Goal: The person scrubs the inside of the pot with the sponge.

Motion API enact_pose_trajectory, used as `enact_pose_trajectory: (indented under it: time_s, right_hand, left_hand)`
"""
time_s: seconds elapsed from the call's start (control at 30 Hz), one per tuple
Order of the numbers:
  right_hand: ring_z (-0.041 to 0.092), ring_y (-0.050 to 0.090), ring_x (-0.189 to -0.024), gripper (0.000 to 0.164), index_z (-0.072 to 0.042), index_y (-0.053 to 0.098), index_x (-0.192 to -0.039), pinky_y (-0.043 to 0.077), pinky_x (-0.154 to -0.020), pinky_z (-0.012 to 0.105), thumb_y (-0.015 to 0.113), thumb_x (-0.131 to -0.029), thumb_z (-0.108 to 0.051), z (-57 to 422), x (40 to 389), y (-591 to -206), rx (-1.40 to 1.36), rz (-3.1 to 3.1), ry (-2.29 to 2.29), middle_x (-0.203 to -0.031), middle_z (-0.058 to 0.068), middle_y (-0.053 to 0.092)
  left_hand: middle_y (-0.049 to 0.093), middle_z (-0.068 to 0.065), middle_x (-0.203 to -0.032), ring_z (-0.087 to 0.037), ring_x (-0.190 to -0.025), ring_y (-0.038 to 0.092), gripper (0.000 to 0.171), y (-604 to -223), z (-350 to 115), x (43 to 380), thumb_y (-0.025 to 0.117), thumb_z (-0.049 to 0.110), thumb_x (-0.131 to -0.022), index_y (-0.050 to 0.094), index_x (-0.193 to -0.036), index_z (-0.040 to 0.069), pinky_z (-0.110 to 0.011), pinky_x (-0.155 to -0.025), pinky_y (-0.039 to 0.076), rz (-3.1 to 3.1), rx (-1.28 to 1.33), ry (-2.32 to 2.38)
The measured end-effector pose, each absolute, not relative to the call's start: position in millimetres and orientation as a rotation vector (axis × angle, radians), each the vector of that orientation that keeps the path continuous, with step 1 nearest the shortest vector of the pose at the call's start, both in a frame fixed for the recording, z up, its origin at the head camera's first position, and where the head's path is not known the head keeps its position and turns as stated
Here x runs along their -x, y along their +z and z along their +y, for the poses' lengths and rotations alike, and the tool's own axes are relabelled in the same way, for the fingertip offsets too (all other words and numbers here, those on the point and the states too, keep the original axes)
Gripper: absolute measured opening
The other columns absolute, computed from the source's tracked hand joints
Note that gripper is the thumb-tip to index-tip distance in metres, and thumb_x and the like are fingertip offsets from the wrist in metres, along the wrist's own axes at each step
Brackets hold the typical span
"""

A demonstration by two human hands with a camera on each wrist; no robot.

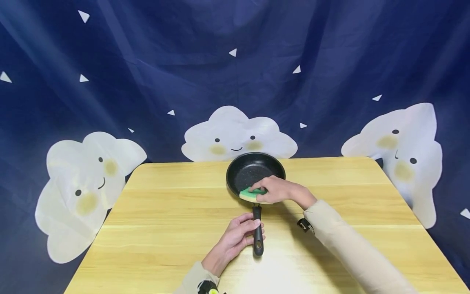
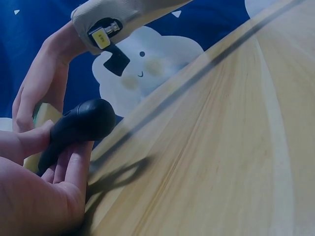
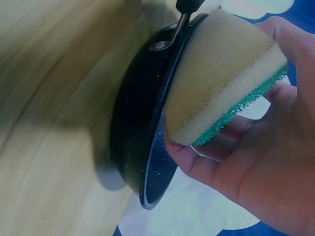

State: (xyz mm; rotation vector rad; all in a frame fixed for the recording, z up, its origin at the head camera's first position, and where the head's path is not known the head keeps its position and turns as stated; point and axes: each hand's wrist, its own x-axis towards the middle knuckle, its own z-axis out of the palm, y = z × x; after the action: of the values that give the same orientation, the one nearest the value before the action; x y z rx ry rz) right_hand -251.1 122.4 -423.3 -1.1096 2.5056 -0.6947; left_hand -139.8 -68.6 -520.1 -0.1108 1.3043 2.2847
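Observation:
A black frying pan [image 1: 253, 165] with pale speckles stands at the far middle of the table, its handle [image 1: 258, 237] pointing toward me. My left hand [image 1: 236, 237] grips that handle, thumb on top and fingers beneath, as the left wrist view shows too. My right hand [image 1: 277, 190] pinches a sponge [image 1: 249, 196] with a green scouring layer and a cream foam side. The sponge overlaps the pan's near rim, close to where the handle joins. In the right wrist view the sponge [image 3: 221, 73] is tilted, foam side toward the rim, with the fingers on its green side.
The light wooden table [image 1: 165, 212] reaches back to a dark blue curtain [image 1: 235, 73] printed with smiling clouds and small white triangles. The right sleeve [image 1: 352, 245] crosses over the table's right half and casts a shadow.

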Motion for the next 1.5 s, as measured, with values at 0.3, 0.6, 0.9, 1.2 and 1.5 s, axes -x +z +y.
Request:
enact_pose_trajectory:
  time_s: [0.3, 0.6, 0.9, 1.2, 1.5]
  right_hand:
    - [0.014, 0.056, -0.08, 0.044, -0.007, 0.071, -0.129, 0.047, -0.07, 0.026, 0.063, -0.088, -0.019, 131, 235, -428, 1.174, 2.537, -0.807, -0.113, 0.007, 0.072]
    - [0.018, 0.057, -0.091, 0.043, -0.013, 0.071, -0.131, 0.05, -0.078, 0.033, 0.066, -0.089, -0.021, 146, 211, -426, 1.085, 2.712, -0.972, -0.11, 0.006, 0.068]
    - [0.022, 0.058, -0.091, 0.045, -0.013, 0.069, -0.134, 0.052, -0.078, 0.039, 0.07, -0.089, -0.018, 161, 198, -431, 0.893, 2.889, -1.111, -0.113, 0.012, 0.065]
    - [0.033, 0.063, -0.096, 0.045, -0.011, 0.066, -0.137, 0.055, -0.081, 0.051, 0.069, -0.093, -0.018, 189, 195, -446, 0.632, 3.117, -1.186, -0.116, 0.017, 0.065]
    - [0.045, 0.062, -0.103, 0.045, -0.009, 0.064, -0.138, 0.052, -0.085, 0.062, 0.067, -0.094, -0.018, 212, 200, -456, 0.391, 3.276, -1.229, -0.12, 0.026, 0.061]
  left_hand:
    - [0.07, -0.008, -0.098, -0.02, -0.092, 0.069, 0.039, -521, -69, 138, 0.067, 0.007, -0.099, 0.053, -0.133, -0.005, -0.045, -0.087, 0.061, 1.304, 0.103, 2.282]
    - [0.069, -0.007, -0.096, -0.019, -0.091, 0.069, 0.039, -523, -69, 134, 0.067, 0.006, -0.098, 0.052, -0.134, -0.005, -0.046, -0.087, 0.061, 1.305, 0.093, 2.296]
    - [0.068, -0.012, -0.101, -0.021, -0.093, 0.069, 0.041, -522, -71, 137, 0.066, 0.006, -0.099, 0.05, -0.135, -0.006, -0.046, -0.088, 0.06, 1.284, 0.08, 2.301]
    - [0.067, -0.013, -0.103, -0.021, -0.095, 0.068, 0.041, -522, -71, 139, 0.065, 0.006, -0.1, 0.051, -0.136, -0.006, -0.048, -0.092, 0.059, 1.283, 0.08, 2.276]
    - [0.067, -0.012, -0.103, -0.021, -0.096, 0.068, 0.04, -523, -72, 139, 0.066, 0.006, -0.099, 0.052, -0.135, -0.005, -0.049, -0.094, 0.058, 1.272, 0.091, 2.274]
